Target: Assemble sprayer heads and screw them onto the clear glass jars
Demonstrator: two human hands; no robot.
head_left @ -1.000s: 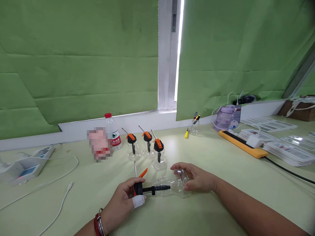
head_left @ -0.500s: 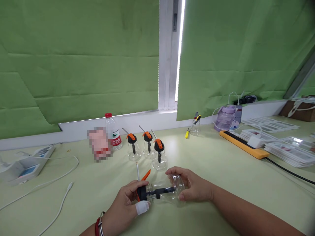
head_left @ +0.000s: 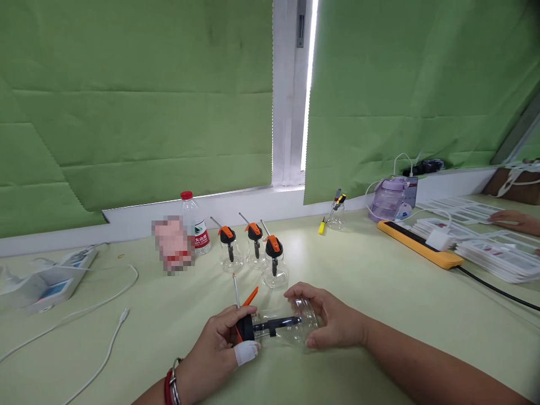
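A clear spray bottle (head_left: 280,329) lies on its side between my two hands, above the table's front. My left hand (head_left: 225,340), with white tape on the thumb, grips its black-and-orange spray head. From that head stick out a thin metal nozzle tube (head_left: 235,291) and an orange lever (head_left: 250,296). My right hand (head_left: 329,318) is wrapped round the bottle's wide base. Inside the clear body a black tube part shows. Just beyond stand three similar upright bottles, the nearest one (head_left: 275,264) with its nozzle pointing up and left.
A red-capped water bottle (head_left: 196,228) and a blurred pink item (head_left: 172,244) stand at back left. White cables (head_left: 105,351) and a power strip (head_left: 63,278) lie left. Screwdrivers (head_left: 340,202) rest in a clear container. An orange power strip (head_left: 417,244), purple jug (head_left: 388,199) and another person's hand (head_left: 512,218) are right.
Another person's hand has come into view at the far right, over the white sheets. My hands keep the same hold on the bottle; the view has shifted slightly.
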